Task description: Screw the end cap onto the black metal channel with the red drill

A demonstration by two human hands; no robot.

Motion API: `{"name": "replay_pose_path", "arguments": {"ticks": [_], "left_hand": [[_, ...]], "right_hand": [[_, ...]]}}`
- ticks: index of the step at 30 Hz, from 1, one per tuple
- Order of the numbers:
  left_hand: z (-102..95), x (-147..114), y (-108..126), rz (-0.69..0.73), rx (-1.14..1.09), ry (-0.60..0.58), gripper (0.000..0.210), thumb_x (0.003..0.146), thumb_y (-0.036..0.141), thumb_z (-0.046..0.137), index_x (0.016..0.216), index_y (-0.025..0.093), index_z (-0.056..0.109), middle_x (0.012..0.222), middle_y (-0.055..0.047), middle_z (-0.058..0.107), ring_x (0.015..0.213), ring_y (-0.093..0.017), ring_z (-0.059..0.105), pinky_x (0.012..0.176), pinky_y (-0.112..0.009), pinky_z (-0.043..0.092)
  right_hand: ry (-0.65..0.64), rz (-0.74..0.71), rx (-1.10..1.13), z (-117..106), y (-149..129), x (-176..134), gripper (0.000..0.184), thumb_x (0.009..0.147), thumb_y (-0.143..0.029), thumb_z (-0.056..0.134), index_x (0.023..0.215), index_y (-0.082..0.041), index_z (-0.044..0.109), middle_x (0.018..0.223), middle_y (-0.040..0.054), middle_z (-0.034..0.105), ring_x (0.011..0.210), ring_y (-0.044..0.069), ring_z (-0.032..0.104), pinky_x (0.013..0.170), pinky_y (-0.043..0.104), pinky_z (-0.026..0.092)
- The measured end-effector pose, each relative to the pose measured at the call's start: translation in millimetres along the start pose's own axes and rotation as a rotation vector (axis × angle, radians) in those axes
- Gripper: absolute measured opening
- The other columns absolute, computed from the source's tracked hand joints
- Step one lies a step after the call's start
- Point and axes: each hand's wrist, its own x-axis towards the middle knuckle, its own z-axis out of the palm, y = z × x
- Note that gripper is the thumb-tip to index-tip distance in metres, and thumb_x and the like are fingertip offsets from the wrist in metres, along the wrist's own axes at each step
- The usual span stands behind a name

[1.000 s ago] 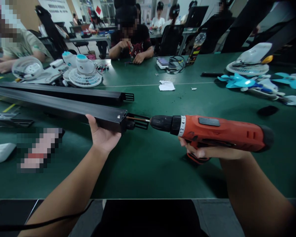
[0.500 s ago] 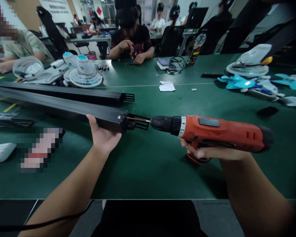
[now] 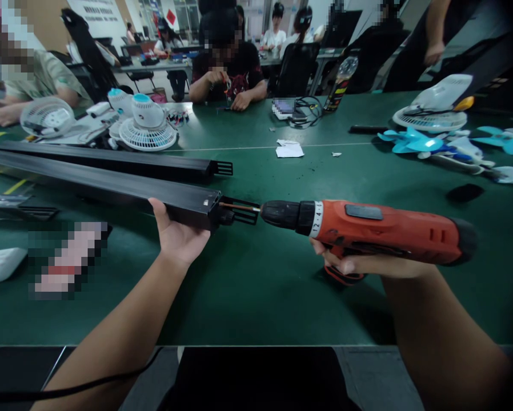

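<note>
A long black rectangular bar (image 3: 111, 178) reaches in from the left, its near end raised in my left hand (image 3: 180, 237). The thumb presses on the side facing me and the palm and fingers lie underneath. My right hand (image 3: 355, 264) is wrapped round the grip of a red and black cordless drill (image 3: 389, 228), which points left. From its chuck a long thin bit (image 3: 241, 206) runs to the end face of the bar, beside a slotted black bracket (image 3: 245, 217). The contact at the bit's tip is too small to make out.
Behind lies a second black bar (image 3: 153, 162). White fan parts (image 3: 147, 134) stand at the far left, blue fan blades (image 3: 415, 141) at the right. A paper scrap (image 3: 289, 150) and a bottle (image 3: 340, 85) are farther back. Another person (image 3: 228, 74) sits across the green table (image 3: 282, 297).
Both my hands, the bar and the drill stay almost exactly in place. At the far right, a standing person's arm and hand have come into view.
</note>
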Motion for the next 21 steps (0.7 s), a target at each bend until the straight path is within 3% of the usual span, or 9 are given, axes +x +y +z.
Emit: {"name": "replay_pose_path", "arguments": {"ticks": [3,9,16,21], "left_hand": [[-0.4,0.4,-1.7,0.094,-0.044,0.036,0.096,0.109,0.089,0.094,0.187,0.04,0.07,0.17,-0.007,0.09,0.187,-0.046,0.065,0.147,-0.06,0.065],[5.3,0.3,-3.5,0.099,-0.076,0.084,0.09,0.111,0.09,0.091,0.182,0.038,0.075,0.17,-0.005,0.09,0.191,-0.044,0.059,0.147,-0.058,0.066],[2.6,0.9,-3.7,0.078,-0.089,0.055,0.097,0.109,0.092,0.092,0.187,0.038,0.071,0.167,-0.008,0.091,0.184,-0.045,0.068,0.144,-0.055,0.066],[1.9,1.3,-3.1,0.083,-0.146,0.08,0.089,0.114,0.089,0.086,0.186,0.038,0.072,0.165,-0.006,0.093,0.183,-0.043,0.07,0.144,-0.056,0.066]], "right_hand": [[-0.008,-0.001,0.001,0.6,-1.0,1.2,0.025,0.115,-0.037,0.102,0.133,-0.023,0.092,0.081,-0.0003,0.076,0.056,0.015,0.065,0.048,0.026,0.059],[-0.028,-0.038,-0.028,-0.8,-4.1,5.8,0.023,0.117,-0.038,0.101,0.131,-0.023,0.092,0.087,0.0016,0.08,0.058,0.014,0.067,0.049,0.024,0.059],[-0.021,0.007,-0.025,-0.9,-1.6,1.3,0.026,0.117,-0.041,0.101,0.134,-0.024,0.091,0.083,-0.0003,0.078,0.056,0.014,0.067,0.049,0.026,0.06],[-0.032,-0.004,-0.027,-1.9,-3.9,4.2,0.023,0.115,-0.04,0.103,0.13,-0.026,0.093,0.089,0.0011,0.081,0.058,0.014,0.07,0.048,0.024,0.059]]}}
